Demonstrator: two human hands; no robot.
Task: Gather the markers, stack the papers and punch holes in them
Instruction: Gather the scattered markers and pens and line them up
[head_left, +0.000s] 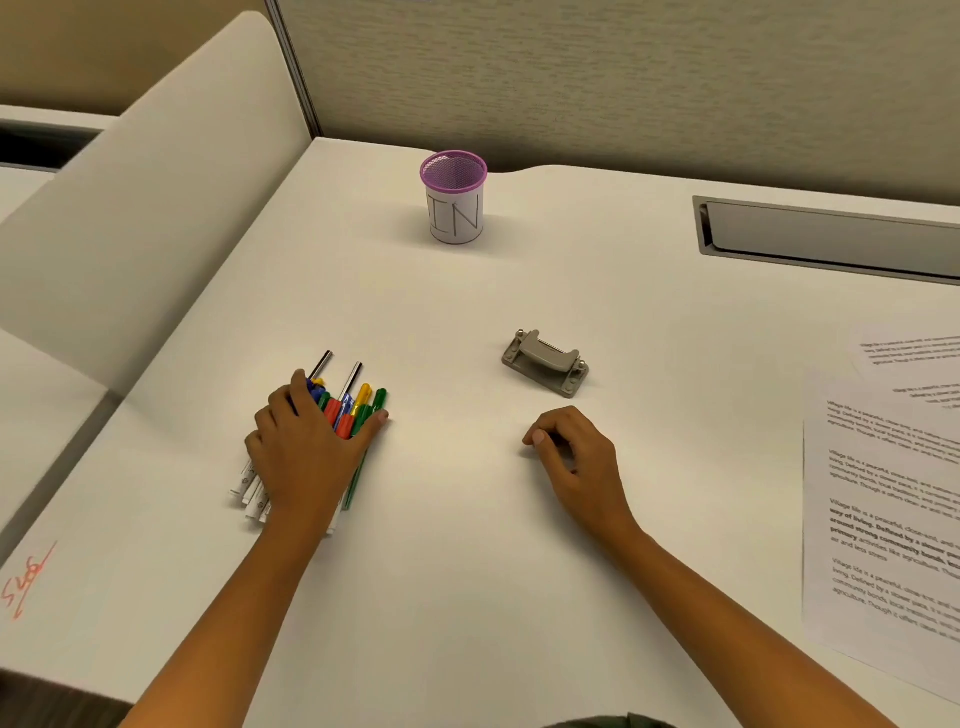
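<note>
Markers (347, 410) lie bunched in one bundle on the desk (467, 545), left of centre, caps pointing toward the far wall. The left hand (306, 452) is spread flat over the bundle, fingers wide and curling round its sides, pressing it together rather than lifting it. Whether the grip is fully closed under the bundle cannot be told. The right hand (571, 457) rests on the bare desk nearby, fingers loosely curled, holding nothing.

The cup (455, 197), a purple mesh holder with a white label, stands upright at the back of the desk, well apart from the bundle. It looks empty, though its bottom is not visible.

The punch (545, 361) sits in the middle of the desk, beyond the right hand, untouched, with no paper in it.

Papers (883, 493) lie at the right edge, partly out of view. At least three sheets show, overlapping loosely and not squared.

Assessment: gathering appears nearly finished, since no stray marker is visible. The bundle probably still has to go into the cup. Stacking has not begun. Punching has not begun. Roughly the first third of the work stands done.
</note>
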